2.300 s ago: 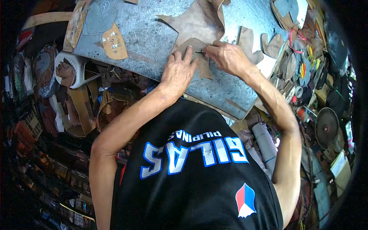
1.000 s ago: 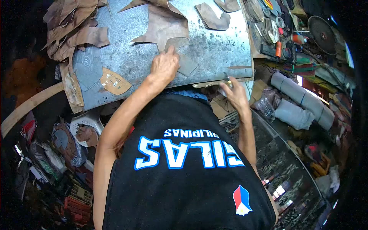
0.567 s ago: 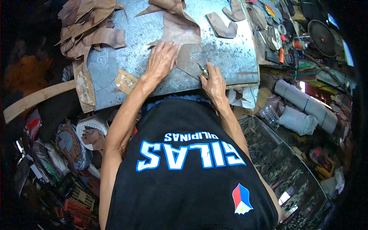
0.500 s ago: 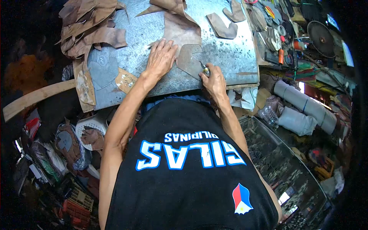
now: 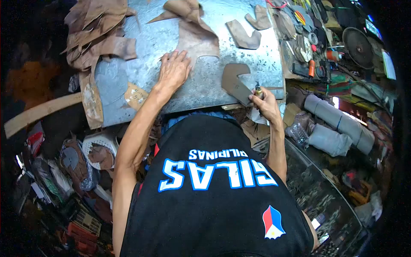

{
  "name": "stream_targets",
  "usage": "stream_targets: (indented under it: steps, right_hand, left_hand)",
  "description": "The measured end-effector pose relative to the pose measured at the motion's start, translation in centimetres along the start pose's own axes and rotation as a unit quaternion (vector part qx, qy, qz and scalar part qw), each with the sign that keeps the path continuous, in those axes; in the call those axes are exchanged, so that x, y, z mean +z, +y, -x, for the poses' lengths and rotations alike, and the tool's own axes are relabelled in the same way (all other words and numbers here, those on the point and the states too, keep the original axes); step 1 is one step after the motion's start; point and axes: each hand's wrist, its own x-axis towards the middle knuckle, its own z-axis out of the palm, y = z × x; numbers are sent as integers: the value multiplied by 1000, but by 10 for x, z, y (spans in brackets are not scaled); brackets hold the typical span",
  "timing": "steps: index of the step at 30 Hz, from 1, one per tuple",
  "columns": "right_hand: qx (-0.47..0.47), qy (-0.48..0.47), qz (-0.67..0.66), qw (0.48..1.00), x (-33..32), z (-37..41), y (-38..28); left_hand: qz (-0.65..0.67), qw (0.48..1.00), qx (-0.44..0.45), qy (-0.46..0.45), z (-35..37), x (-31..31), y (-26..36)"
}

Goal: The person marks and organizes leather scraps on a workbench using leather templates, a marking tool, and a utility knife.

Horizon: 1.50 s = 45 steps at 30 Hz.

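Observation:
My left hand [image 5: 174, 70] lies flat, fingers outstretched, at the lower edge of a brown leather piece [image 5: 198, 42] on the metal-topped table [image 5: 201, 88]. In my right hand [image 5: 267, 105] is a small cutting knife [image 5: 258, 89], its short blade pointing away from me. The same hand's fingertips are at the lower end of a flat brown notched pattern piece [image 5: 233, 79], close over the table's near right part. Two cut leather pieces, a larger one [image 5: 243, 35] and a smaller one [image 5: 259, 19], lie farther back on the right.
Brown leather scraps [image 5: 98, 32] are heaped at the table's left. A marked tan pattern [image 5: 135, 95] lies near the left front. Tools, tape rolls and an orange spool [image 5: 311, 68] crowd the right side. Wrapped rolls [image 5: 340, 122] stand lower right; a white perforated seat [image 5: 92, 140] is lower left.
My right hand has moved right and toward me with the knife and the notched piece, away from the leather. My left hand has shifted slightly left and stays flat.

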Motion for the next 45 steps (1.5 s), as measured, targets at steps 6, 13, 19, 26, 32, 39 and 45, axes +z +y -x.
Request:
stream_targets:
  steps: [6, 13, 19, 26, 32, 39, 45]
  right_hand:
    - [-85, -44, 6, 995, -38, 19, -34]
    - [-57, -89, -118, 987, -86, -2, -17]
    - [-84, -80, -132, 984, -108, -40, 15]
    - [-24, -147, -172, 974, -105, -83, 43]
    - [-146, 32, 33, 988, -109, -108, 51]
    - [-69, 268, 255, 927, -175, -186, 70]
    - [-96, 264, 328, 902, -187, -206, 74]
  left_hand:
    - [499, 854, 5, -150, -45, -45, 72]
    - [597, 679, -50, -424, -90, -34, 117]
    - [597, 733, -49, -322, -100, -6, 128]
    - [440, 881, -86, -150, -114, 5, 144]
    - [294, 944, -10, -147, -118, -16, 138]
    - [227, 973, -34, 16, -186, -85, 143]
    - [642, 733, -219, 61, -280, -45, 136]
